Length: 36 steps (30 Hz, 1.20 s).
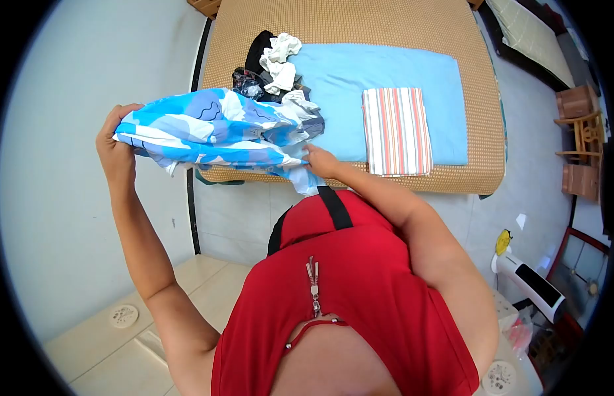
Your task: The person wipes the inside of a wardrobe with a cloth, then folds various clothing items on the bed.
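Observation:
A blue and white patterned cloth point(208, 129) is stretched sideways between my two hands, above the near left edge of the bed. My left hand point(119, 132) is closed on its left end, close to the wall. At the cloth's right end, my right hand point(320, 162) grips it near the bed's front edge. Just behind the cloth lies a loose pile of clothes, with white pieces point(279, 63), a black piece point(259, 51) and dark patterned ones. The cloth hides part of this pile.
A light blue sheet point(333, 72) lies on the woven bed mat point(386, 23), with a folded striped cloth point(396, 132) on it. A white wall point(96, 66) stands at the left. A white appliance point(531, 284) and wooden chairs point(584, 138) are at the right.

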{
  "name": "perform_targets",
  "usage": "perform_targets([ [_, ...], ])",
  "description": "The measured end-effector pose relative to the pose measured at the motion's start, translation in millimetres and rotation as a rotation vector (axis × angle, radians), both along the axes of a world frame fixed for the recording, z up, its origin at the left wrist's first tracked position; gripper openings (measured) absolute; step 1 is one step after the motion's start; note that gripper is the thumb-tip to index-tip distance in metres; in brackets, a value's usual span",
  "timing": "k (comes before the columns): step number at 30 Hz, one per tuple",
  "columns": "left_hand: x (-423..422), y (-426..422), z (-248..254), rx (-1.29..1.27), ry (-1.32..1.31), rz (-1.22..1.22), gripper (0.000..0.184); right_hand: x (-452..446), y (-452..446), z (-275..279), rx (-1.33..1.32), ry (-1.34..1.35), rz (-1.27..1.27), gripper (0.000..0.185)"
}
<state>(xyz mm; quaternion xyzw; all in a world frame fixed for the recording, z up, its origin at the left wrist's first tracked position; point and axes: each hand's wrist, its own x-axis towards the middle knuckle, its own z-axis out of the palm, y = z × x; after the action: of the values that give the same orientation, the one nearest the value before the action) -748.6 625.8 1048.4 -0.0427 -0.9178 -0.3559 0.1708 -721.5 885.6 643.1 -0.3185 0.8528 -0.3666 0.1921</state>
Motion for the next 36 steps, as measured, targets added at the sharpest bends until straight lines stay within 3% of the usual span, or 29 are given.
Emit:
perform_targets([
  [3, 3.7, 11.1, 5.1, 0.003, 0.032, -0.036, 0.022, -7.4, -1.6, 25.3, -0.018, 0.267, -0.170, 0.030],
  [6, 4.6, 9.3, 7.6, -0.003, 0.072, -0.097, 0.021, -16.1, -7.6, 43.0, -0.066, 0.311, -0.226, 0.030],
  [9, 9.5, 8.2, 9.7, 0.002, 0.080, -0.118, 0.020, -25.4, -14.0, 42.7, -0.106, 0.277, -0.171, 0.030],
  [12, 12.9, 4.7, 14.4, -0.046, 0.076, -0.128, 0.021, -50.1, -24.0, 15.2, -0.146, -0.132, -0.192, 0.028],
  [14, 15.2, -4.5, 17.7, -0.115, 0.036, -0.103, 0.022, -75.2, -0.5, 14.8, -0.235, 0.028, -0.260, 0.031],
  [15, 14.4, -15.5, 17.8, -0.155, 0.001, -0.072, 0.023, -96.4, 13.4, 7.0, -0.158, 0.142, -0.331, 0.029],
  [16, 13.4, -25.6, 16.8, -0.194, -0.036, -0.041, 0.024, -126.1, 29.8, -2.2, -0.092, -0.097, -0.449, 0.024],
  [18, 9.8, -42.9, 3.0, -0.251, -0.015, -0.027, 0.027, -156.3, 70.8, 35.3, -0.101, 0.050, -0.777, 0.019],
  [19, 8.0, -51.4, -6.4, -0.278, -0.005, -0.022, 0.028, -165.8, 88.8, 55.9, -0.148, 0.384, -0.858, 0.016],
  [21, 5.8, -63.4, -24.4, -0.368, -0.063, 0.036, 0.029, -189.2, 120.3, 100.0, -0.188, 0.337, -0.823, 0.016],
  [24, 2.7, -70.9, -49.3, -0.471, -0.035, 0.072, 0.029, -193.7, 148.6, 150.7, -0.076, 0.680, -0.702, 0.014],
  [27, 2.6, -67.2, -60.4, -0.466, 0.015, 0.071, 0.031, -189.1, 168.5, 180.5, -0.066, 0.768, -0.590, 0.013],
  [29, 3.8, -62.8, -62.6, -0.490, 0.041, 0.074, 0.031, -177.7, 175.1, 197.3, -0.090, 0.773, -0.691, 0.012],
  [32, -1.6, -70.1, -78.3, -0.544, 0.039, 0.083, 0.026, -161.9, 174.1, 211.1, -0.162, 0.692, -0.845, 0.015],
  [35, -12.9, -98.0, -115.2, -0.680, -0.076, 0.124, 0.014, -153.8, 182.8, 155.7, 0.054, 0.750, -0.507, 0.016],
  [36, -15.8, -100.4, -123.9, -0.689, -0.064, 0.140, 0.013, -146.0, 182.9, 159.4, 0.073, 0.692, -0.586, 0.017],
])
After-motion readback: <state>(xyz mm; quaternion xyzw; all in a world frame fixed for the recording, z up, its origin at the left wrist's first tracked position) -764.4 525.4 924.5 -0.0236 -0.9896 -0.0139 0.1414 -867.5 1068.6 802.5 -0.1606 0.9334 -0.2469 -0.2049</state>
